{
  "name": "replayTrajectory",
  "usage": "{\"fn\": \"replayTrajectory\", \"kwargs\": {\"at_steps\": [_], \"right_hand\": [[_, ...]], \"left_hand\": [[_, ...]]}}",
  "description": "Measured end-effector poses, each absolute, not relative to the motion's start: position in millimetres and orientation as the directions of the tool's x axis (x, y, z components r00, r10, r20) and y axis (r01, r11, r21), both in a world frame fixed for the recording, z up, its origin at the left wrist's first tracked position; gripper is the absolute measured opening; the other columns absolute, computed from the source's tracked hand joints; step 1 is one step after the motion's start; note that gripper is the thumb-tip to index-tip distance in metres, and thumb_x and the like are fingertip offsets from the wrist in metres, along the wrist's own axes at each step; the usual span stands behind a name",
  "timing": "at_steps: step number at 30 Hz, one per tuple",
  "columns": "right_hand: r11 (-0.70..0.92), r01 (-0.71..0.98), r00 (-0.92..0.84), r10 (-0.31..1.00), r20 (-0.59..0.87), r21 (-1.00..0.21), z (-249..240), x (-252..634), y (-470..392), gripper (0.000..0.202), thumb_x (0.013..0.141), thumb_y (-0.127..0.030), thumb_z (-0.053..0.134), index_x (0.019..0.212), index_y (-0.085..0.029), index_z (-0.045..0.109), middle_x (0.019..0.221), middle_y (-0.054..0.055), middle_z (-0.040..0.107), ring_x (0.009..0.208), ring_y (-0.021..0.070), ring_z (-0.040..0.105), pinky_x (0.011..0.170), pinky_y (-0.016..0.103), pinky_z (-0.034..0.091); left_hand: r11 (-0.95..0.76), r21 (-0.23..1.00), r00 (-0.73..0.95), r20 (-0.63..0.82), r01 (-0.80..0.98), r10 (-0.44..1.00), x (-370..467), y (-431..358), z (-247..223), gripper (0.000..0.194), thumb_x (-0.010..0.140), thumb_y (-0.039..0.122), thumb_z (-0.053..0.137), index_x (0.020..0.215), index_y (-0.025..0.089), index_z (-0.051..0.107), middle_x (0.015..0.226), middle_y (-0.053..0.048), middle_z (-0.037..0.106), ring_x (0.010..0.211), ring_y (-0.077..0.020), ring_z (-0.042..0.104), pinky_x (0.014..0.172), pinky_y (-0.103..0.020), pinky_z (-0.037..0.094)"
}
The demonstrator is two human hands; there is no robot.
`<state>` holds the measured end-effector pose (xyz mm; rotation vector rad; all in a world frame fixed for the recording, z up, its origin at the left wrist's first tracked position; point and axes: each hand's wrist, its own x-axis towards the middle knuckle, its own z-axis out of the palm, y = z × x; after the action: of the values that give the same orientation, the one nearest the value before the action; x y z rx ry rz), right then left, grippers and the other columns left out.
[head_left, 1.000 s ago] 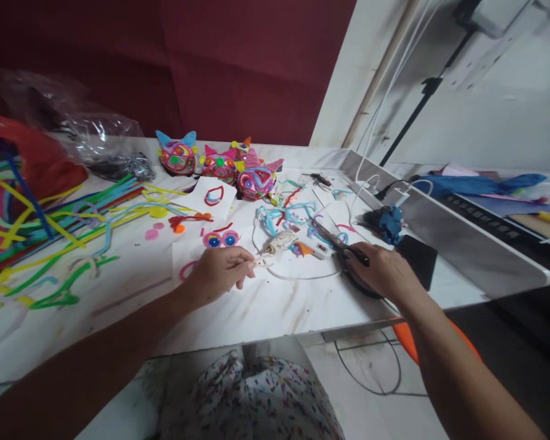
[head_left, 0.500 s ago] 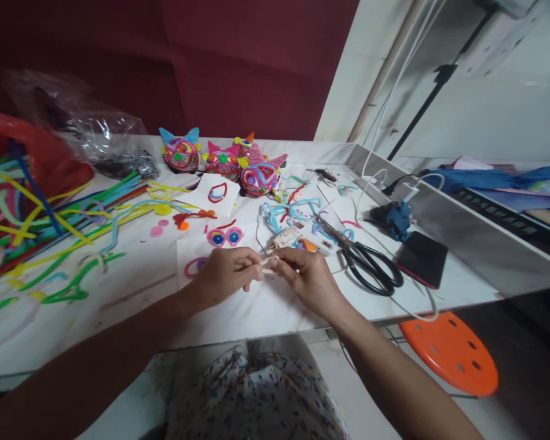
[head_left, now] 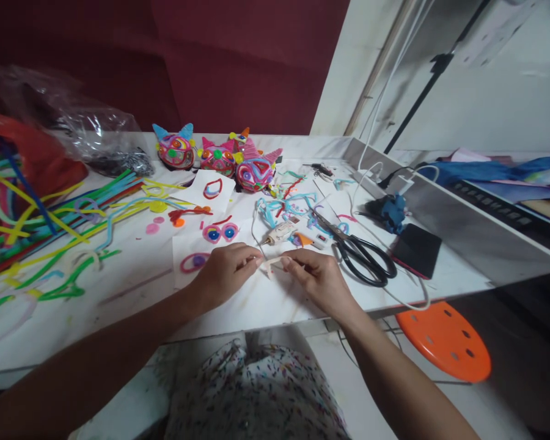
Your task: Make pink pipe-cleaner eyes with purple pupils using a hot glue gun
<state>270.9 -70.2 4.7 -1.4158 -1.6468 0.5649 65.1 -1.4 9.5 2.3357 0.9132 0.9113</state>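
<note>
Between my hands is a short, pale pipe cleaner [head_left: 272,264], bent, with one end hanging down. My left hand [head_left: 227,272] pinches its left end between thumb and fingertips. On the other side my right hand [head_left: 318,280] is closed on the right end. Just beyond the fingers lies a white glue gun [head_left: 280,233] with its cord. Black-handled scissors [head_left: 364,256] rest to the right of my right hand. Near my left hand, pink-rimmed eye pieces [head_left: 220,232] with blue centres and a pink-and-purple loop [head_left: 194,262] lie on white paper.
Several colourful cat-eared heads [head_left: 255,173] stand at the back. Many pipe cleaners [head_left: 64,214] spread over the left side beside a red bag [head_left: 36,156]. A black flat device [head_left: 416,250] lies at the right, and an orange stool [head_left: 444,342] stands below the table edge.
My hands have moved slightly apart, and more of the pale pipe cleaner now shows stretched between them. The whole view has shifted a little.
</note>
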Motion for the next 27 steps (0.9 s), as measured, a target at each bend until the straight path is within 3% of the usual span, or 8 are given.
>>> {"fn": "replayTrajectory", "kwargs": {"at_steps": [7,13,19,23,27], "right_hand": [[0.414,0.534,-0.032,0.881,0.472,-0.737,9,265,-72,0.02,0.093,-0.027,0.059,0.095,-0.021,0.078,0.082,0.004,0.077,0.073,0.0168,0.066,0.067,0.028,0.047],[0.464,0.576,-0.057,0.844,0.533,-0.673,14,266,-74,0.017,0.093,-0.028,0.062,0.096,-0.018,0.076,0.083,0.005,0.075,0.071,0.0166,0.064,0.069,0.029,0.049],[0.493,0.713,-0.166,0.81,0.563,-0.499,21,271,-73,0.02,0.09,-0.019,0.058,0.084,-0.019,0.077,0.074,0.005,0.068,0.07,0.0175,0.061,0.067,0.029,0.045],[0.466,0.677,-0.086,0.818,0.568,-0.569,22,262,-79,0.02,0.09,-0.022,0.06,0.08,-0.02,0.077,0.069,0.003,0.067,0.062,0.0155,0.06,0.062,0.028,0.043],[0.393,0.553,0.162,0.814,0.558,-0.734,16,244,-86,0.02,0.088,-0.024,0.061,0.074,-0.02,0.075,0.066,0.002,0.069,0.058,0.0151,0.059,0.058,0.027,0.043]], "left_hand": [[-0.754,0.546,0.637,0.443,0.365,0.63,69,1,18,0.018,0.088,0.016,0.059,0.076,0.017,0.072,0.066,0.002,0.071,0.056,-0.0098,0.06,0.056,-0.02,0.044],[-0.886,0.197,0.667,0.595,0.421,0.449,66,-3,24,0.021,0.094,0.015,0.053,0.081,0.016,0.07,0.075,-0.001,0.072,0.067,-0.0124,0.066,0.063,-0.022,0.046],[-0.857,-0.065,0.759,0.503,0.51,0.413,66,-16,28,0.027,0.1,0.021,0.045,0.084,0.017,0.067,0.078,-0.002,0.069,0.071,-0.0145,0.066,0.059,-0.024,0.042],[-0.842,-0.12,0.785,0.448,0.526,0.427,70,-22,28,0.028,0.101,0.021,0.043,0.084,0.018,0.065,0.073,-0.002,0.067,0.066,-0.0152,0.064,0.055,-0.024,0.04],[-0.815,-0.066,0.732,0.487,0.576,0.477,80,-30,26,0.026,0.1,0.019,0.043,0.084,0.017,0.064,0.071,-0.003,0.069,0.066,-0.0154,0.066,0.057,-0.024,0.043]]}}
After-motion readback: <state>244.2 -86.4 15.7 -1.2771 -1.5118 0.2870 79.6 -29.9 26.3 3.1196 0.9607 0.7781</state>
